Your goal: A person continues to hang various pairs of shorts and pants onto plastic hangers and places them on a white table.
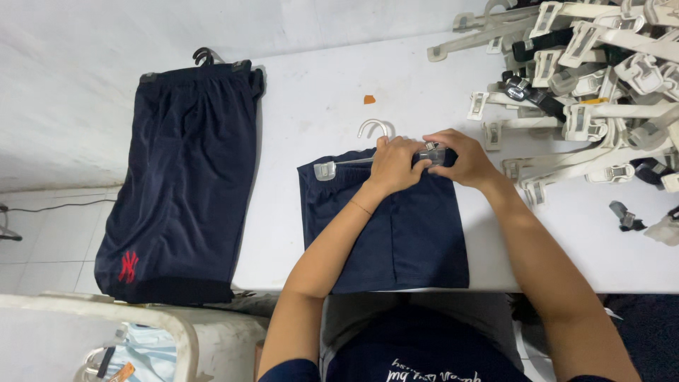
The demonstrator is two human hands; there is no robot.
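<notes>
Head view: at frame centre, a clear clip hanger is grasped by both hands on folded navy shorts; the waistband is best kept flat under the clip.

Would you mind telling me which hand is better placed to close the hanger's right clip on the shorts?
The right hand: it sits at that clip, while the left hand grips the hanger mid-bar.

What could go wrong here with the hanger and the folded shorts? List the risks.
The right hand presses the hanger's right clip; a fingertip could get pinched. The left clip sits at the folded shorts' corner and might grip too little waistband. The hanger pile lies close to the right forearm and could be knocked.
</notes>
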